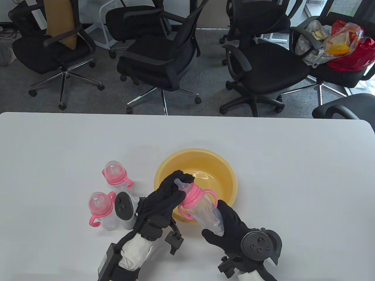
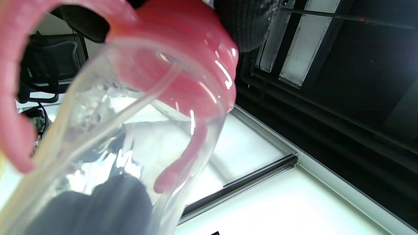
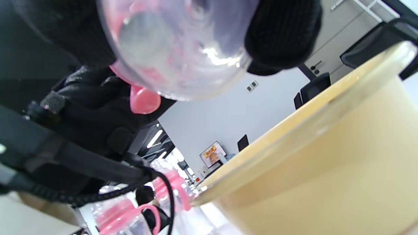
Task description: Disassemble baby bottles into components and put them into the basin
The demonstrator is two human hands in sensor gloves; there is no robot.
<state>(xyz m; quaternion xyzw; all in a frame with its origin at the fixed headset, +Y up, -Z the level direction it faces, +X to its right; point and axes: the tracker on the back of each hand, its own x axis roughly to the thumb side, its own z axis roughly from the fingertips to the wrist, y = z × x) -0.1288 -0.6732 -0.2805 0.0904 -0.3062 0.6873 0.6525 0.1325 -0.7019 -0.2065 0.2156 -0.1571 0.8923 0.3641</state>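
A clear baby bottle (image 1: 206,212) with a pink handled collar (image 1: 194,198) and a clear nipple (image 1: 181,184) is held tilted over the near rim of the yellow basin (image 1: 230,171). My left hand (image 1: 178,187) curls round the nipple and the top of the collar. My right hand (image 1: 219,224) grips the bottle's body from below. In the left wrist view the collar (image 2: 183,65) and the clear body (image 2: 114,147) fill the frame. The right wrist view looks up at the bottle's base (image 3: 176,49), with a right fingertip (image 3: 284,36) beside it and the basin wall (image 3: 326,169) below.
Two more capped bottles with pink handles stand left of the basin, one farther back (image 1: 114,175) and one nearer (image 1: 101,210). Something clear lies inside the basin (image 1: 202,175). Office chairs (image 1: 164,52) stand beyond the table's far edge.
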